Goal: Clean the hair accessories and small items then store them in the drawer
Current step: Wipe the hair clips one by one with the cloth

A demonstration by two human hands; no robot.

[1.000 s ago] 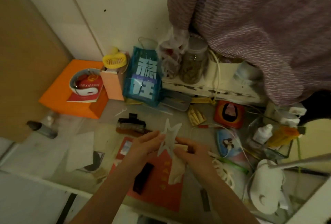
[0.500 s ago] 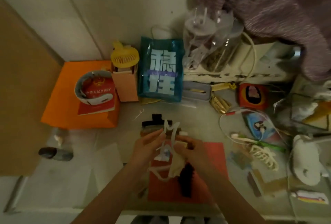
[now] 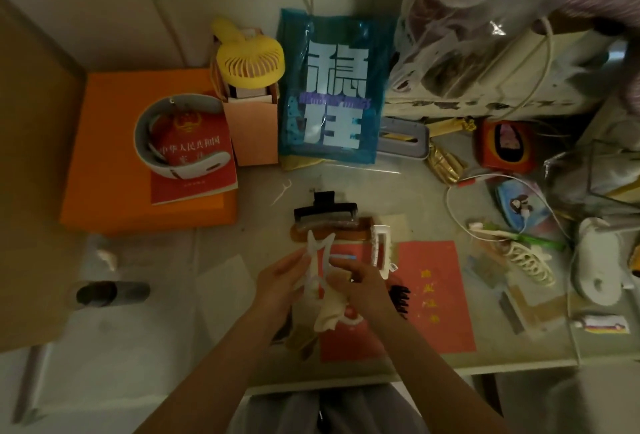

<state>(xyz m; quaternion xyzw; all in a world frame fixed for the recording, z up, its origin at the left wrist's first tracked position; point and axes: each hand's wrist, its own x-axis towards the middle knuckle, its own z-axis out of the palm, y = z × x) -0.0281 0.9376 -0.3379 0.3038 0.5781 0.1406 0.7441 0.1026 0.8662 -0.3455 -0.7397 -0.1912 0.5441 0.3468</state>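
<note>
Up close, pale star-shaped hair clip (image 3: 317,253).

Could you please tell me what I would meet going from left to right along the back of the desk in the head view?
orange box → yellow fan → blue bag → clear plastic bag

Between my hands, over the worktop (image 3: 214,322), I hold the star clip (image 3: 317,257); behind it lie two claw clips (image 3: 325,215) — one stacked on the other; another clip (image 3: 381,249) lies just right; the bag (image 3: 332,87) stands behind.
</note>
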